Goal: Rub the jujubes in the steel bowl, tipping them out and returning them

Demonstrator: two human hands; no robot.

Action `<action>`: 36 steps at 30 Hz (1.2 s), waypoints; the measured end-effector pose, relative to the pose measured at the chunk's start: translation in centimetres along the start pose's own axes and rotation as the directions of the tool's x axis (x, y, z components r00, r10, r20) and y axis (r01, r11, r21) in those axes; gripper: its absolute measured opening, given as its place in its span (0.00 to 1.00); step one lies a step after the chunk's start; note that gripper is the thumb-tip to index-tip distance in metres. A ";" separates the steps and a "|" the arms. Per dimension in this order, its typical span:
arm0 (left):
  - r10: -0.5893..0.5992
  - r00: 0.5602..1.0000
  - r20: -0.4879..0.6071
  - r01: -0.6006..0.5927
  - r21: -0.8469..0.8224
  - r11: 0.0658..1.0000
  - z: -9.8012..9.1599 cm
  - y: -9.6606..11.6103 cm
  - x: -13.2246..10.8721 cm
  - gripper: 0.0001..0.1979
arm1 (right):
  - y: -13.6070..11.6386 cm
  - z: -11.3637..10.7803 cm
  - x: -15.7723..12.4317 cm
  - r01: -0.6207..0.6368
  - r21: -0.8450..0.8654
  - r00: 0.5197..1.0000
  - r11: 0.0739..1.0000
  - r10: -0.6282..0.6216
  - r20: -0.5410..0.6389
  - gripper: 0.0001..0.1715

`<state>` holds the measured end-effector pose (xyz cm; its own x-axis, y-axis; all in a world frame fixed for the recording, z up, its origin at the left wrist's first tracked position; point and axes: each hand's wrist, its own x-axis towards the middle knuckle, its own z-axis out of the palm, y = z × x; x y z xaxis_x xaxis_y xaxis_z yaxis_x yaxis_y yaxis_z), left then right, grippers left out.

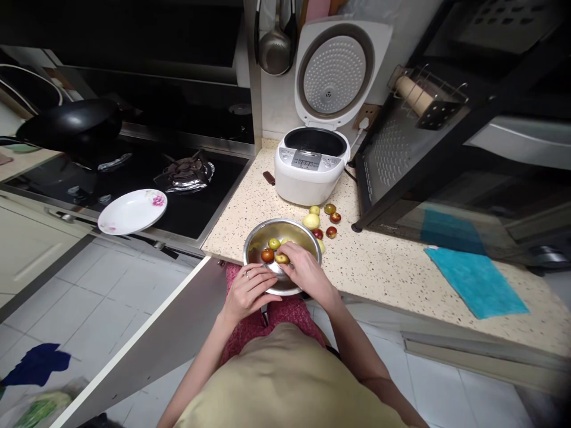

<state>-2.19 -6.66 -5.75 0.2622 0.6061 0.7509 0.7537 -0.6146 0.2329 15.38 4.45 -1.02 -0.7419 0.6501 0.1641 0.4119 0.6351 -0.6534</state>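
Note:
A steel bowl point(273, 233) sits at the front edge of the speckled counter point(383, 267) and holds a few small red and yellow-green fruits point(268, 255). My left hand point(247, 291) curls over the bowl's near rim, gripping it. My right hand point(303, 267) reaches into the bowl with its fingers bent around a yellowish fruit point(281, 258). Several more small fruits point(322, 221) lie on the counter just behind the bowl.
A white rice cooker point(310, 166) stands open behind the fruits. A black oven point(446, 160) is at the right, with a teal cloth point(475, 279) before it. At the left are a gas hob point(178, 178), a black pan point(75, 125) and a white plate point(132, 211).

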 end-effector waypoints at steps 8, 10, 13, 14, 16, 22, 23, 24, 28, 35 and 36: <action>-0.002 1.000 0.003 0.002 -0.005 1.000 0.0 0.0 0.1 0.14 | 0.2 0.4 0.3 0.007 -0.002 1.000 1.000 -0.007 -0.020 0.16; 0.001 1.000 0.002 -0.001 -0.007 1.000 0.0 0.0 0.0 0.15 | 0.3 0.3 -0.1 0.019 0.022 0.999 1.000 -0.018 -0.049 0.15; 0.007 1.000 -0.002 -0.007 -0.011 1.000 -0.1 0.0 0.0 0.15 | 1.1 -0.5 -0.9 0.069 0.064 0.981 0.996 -0.056 -0.187 0.10; 0.009 1.000 -0.001 -0.009 -0.011 1.000 -0.1 0.0 0.0 0.15 | 1.6 -0.9 -1.2 0.074 0.059 0.963 0.995 -0.056 -0.264 0.08; 0.013 1.000 0.005 -0.012 -0.008 1.000 -0.1 0.0 0.0 0.15 | 3.0 -1.7 -1.7 0.037 0.022 0.901 0.999 -0.024 -0.432 0.07; 0.024 0.999 0.028 -0.024 -0.003 1.000 -0.2 0.0 0.0 0.14 | 8.1 -3.1 -2.0 -0.240 -0.083 0.768 0.967 0.137 -0.625 0.17; 0.026 0.999 0.028 -0.026 -0.001 1.000 -0.2 0.0 0.1 0.14 | 8.8 -3.0 -1.9 -0.257 -0.089 0.771 0.962 0.149 -0.620 0.19; 0.027 0.999 0.028 -0.027 0.001 1.000 -0.3 0.1 0.1 0.14 | 9.3 -2.9 -1.7 -0.268 -0.096 0.776 0.959 0.156 -0.611 0.20; 0.035 0.998 0.061 -0.036 0.012 0.999 -0.7 0.4 0.5 0.16 | 10.5 -2.4 -1.2 -0.292 -0.123 0.793 0.949 0.168 -0.585 0.24; -0.072 0.978 0.195 0.066 0.040 0.997 -0.8 1.1 1.9 0.21 | 10.4 -2.5 -2.3 -0.316 -0.102 0.816 0.943 0.216 -0.536 0.12; -0.083 0.974 0.212 0.076 0.041 0.996 -0.8 1.1 2.1 0.21 | 10.3 -2.6 -2.5 -0.314 -0.095 0.821 0.945 0.220 -0.527 0.11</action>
<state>-1.30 -6.49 -3.45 0.3203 0.7483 0.5809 0.7953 -0.5456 0.2643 22.86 10.45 -6.26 -0.2399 0.8933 0.3800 0.6726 0.4352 -0.5985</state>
